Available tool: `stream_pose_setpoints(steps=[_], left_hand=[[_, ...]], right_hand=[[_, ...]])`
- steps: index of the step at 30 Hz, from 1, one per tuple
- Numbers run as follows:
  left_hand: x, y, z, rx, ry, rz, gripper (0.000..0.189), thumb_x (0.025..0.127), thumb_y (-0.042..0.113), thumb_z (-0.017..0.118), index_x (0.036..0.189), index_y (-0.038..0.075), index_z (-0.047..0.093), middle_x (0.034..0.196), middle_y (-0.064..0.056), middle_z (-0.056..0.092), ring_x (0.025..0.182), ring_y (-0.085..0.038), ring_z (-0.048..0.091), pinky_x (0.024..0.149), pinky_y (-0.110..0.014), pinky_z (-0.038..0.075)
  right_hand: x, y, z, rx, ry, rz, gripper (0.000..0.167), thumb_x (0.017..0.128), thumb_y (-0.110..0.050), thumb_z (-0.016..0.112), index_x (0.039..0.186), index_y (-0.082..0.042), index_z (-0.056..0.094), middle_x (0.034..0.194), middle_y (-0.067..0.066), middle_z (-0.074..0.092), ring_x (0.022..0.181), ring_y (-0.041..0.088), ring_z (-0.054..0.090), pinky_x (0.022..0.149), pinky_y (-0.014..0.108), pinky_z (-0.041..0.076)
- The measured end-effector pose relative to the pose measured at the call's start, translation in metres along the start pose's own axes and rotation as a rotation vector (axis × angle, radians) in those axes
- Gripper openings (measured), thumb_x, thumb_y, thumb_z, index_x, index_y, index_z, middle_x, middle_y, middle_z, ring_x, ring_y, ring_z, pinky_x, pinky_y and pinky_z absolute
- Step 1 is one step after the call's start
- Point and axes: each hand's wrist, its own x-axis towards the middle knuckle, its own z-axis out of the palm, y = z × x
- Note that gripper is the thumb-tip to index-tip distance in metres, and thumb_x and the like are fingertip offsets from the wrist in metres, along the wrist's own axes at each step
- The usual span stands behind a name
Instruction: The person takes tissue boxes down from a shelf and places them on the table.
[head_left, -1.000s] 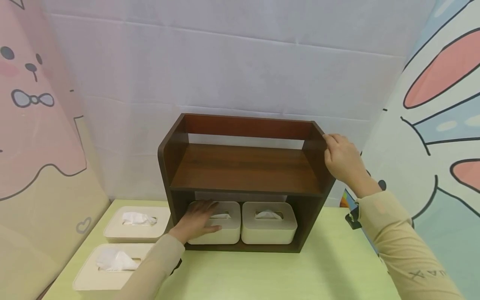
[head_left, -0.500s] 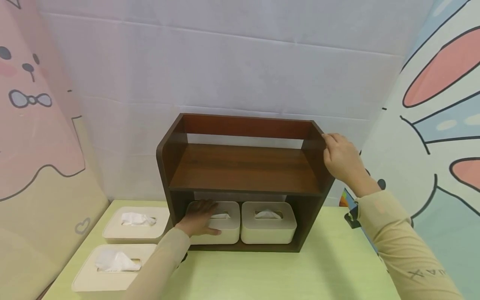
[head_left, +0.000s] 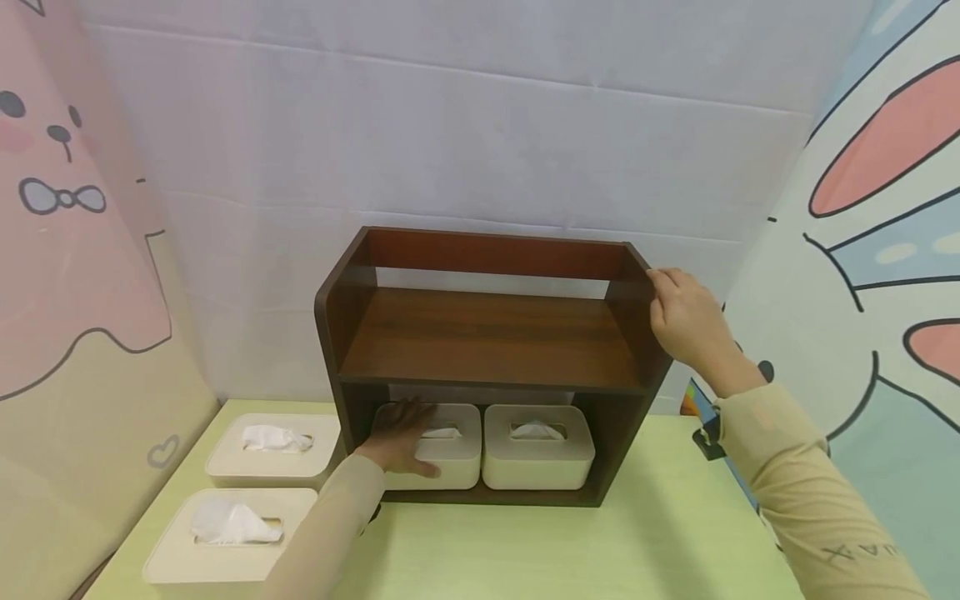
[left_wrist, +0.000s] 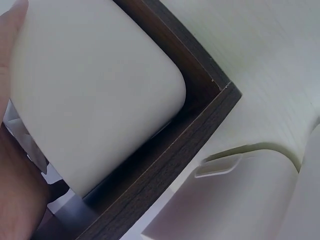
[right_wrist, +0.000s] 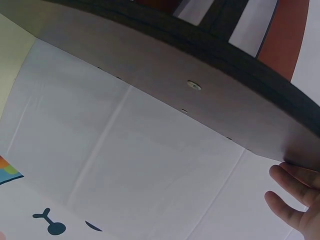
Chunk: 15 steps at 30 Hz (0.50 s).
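Note:
A dark brown two-tier desktop shelf (head_left: 495, 333) stands on the light green table. Two cream tissue boxes sit side by side in its lower compartment: a left tissue box (head_left: 459, 471) and a right tissue box (head_left: 538, 467). My left hand (head_left: 401, 437) lies over the left box's top, fingers spread and thumb down its front. The left wrist view shows that box's pale side (left_wrist: 100, 85) close to the shelf's side panel (left_wrist: 165, 165). At the shelf's right side panel (right_wrist: 150, 65), my right hand (head_left: 686, 321) holds the upper edge, with fingers (right_wrist: 292, 182) against its outer face.
Left of the shelf, a rear tissue box (head_left: 225, 450) and a front tissue box (head_left: 172, 554) rest on the table (head_left: 480, 550), tissues sticking out. A white cloth backdrop (head_left: 480, 125) hangs behind. Cartoon-printed panels flank both sides.
My left hand and forearm have shifted slightly right over the left tissue box. The right hand keeps its hold on the shelf, and the boxes look unmoved.

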Motion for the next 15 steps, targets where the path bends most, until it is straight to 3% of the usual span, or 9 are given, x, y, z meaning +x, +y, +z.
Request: stream_pose_setpoints(steps=[15], left_hand=[[0.0005, 0.0005, 0.0017, -0.093, 0.025, -0.046, 0.111, 0.054, 0.06, 0.078, 0.144, 0.017, 0.028, 0.148, -0.012, 0.026, 0.136, -0.039, 0.018, 0.107, -0.057, 0.014]], right_hand=[[-0.0005, -0.0008, -0.0015, 0.011, -0.001, 0.005, 0.038, 0.087, -0.002, 0.036, 0.119, 0.014, 0.05, 0.115, 0.031, 0.052, 0.108, 0.045, 0.047, 0.09, 0.055, 0.039]])
